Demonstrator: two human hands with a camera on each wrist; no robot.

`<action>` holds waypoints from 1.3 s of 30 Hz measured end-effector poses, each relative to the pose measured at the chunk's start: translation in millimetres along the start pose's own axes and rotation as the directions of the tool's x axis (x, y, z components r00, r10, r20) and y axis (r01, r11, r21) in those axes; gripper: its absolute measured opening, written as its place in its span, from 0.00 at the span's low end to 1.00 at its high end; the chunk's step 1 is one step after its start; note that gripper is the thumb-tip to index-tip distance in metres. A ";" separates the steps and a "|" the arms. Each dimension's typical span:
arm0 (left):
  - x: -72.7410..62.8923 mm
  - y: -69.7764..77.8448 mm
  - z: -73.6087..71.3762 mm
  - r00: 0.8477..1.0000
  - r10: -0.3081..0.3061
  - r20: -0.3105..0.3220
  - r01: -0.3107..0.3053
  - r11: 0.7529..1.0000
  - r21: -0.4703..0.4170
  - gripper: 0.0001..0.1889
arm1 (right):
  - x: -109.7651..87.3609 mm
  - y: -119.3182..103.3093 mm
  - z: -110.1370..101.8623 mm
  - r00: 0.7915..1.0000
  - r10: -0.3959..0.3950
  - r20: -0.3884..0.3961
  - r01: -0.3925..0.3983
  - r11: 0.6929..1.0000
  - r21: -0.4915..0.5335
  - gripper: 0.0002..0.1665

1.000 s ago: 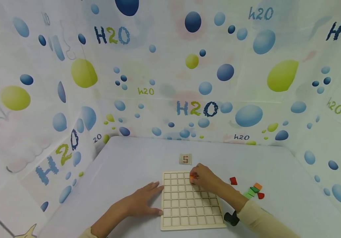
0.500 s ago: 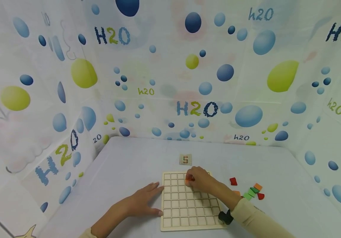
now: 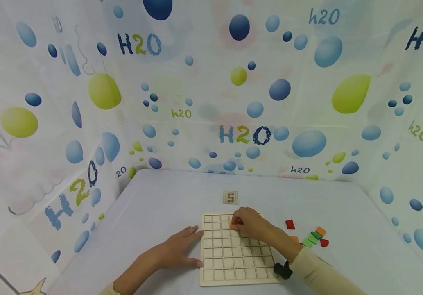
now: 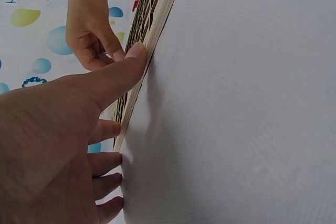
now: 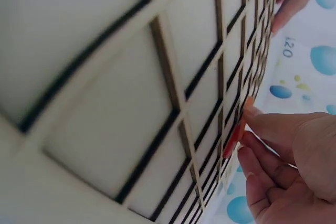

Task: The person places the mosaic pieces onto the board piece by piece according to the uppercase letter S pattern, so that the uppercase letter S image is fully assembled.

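Observation:
A square wooden grid board (image 3: 218, 262) lies on the white table. My right hand (image 3: 249, 223) is over its upper part, thumb and fingers pinching a small orange tile (image 5: 241, 128). In the right wrist view a red piece (image 5: 230, 146) shows right beside that tile, under the fingertips, and both are at the grid's slats. My left hand (image 3: 172, 250) is spread at the board's left side, fingers extended. Its thumb (image 4: 137, 51) touches the board's edge in the left wrist view, and the other fingertips line up along that edge.
A small card with an S-like or 5-like figure (image 3: 230, 197) lies behind the board. To the right are a red tile (image 3: 290, 224), an orange tile (image 3: 320, 231), light green tiles (image 3: 308, 242), a dark green piece (image 3: 316, 235) and another red one (image 3: 324, 243). A patterned curtain (image 3: 196, 82) surrounds the table.
My right hand has shifted slightly left and nearer with the orange tile, then stayed almost still. Another orange tile by its forearm has come into sight. The left hand has stayed put.

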State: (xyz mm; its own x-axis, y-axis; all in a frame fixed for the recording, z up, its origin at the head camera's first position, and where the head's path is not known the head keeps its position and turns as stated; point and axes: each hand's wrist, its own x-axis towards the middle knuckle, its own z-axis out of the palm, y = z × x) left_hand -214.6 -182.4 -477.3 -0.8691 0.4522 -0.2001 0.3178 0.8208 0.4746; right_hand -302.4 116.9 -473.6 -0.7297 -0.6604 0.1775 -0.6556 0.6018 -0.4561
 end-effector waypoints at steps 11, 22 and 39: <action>-1.1 3.0 -0.9 1.000 -0.009 -0.003 0.009 1.000 0.002 0.51 | -3.0 1.1 1.2 1.000 -0.020 -0.023 0.019 0.999 -0.041 0.04; -0.2 2.3 0.0 1.000 -0.004 -0.008 0.005 1.000 0.016 0.51 | -14.9 14.0 -22.2 0.997 0.071 0.029 -0.072 0.997 0.018 0.10; 1.0 3.0 -2.5 1.000 0.012 0.015 -0.012 1.000 -0.002 0.52 | -84.8 82.8 -96.1 0.830 0.514 0.216 -0.513 0.856 -0.066 0.20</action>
State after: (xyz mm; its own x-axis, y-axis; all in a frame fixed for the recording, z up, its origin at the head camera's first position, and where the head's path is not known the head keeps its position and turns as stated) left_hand -215.5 -180.3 -474.0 -0.8594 0.4673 -0.2075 0.3273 0.8146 0.4789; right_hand -313.5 265.9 -442.6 -0.9007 -0.3361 -0.2754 -0.2001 0.8835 -0.4236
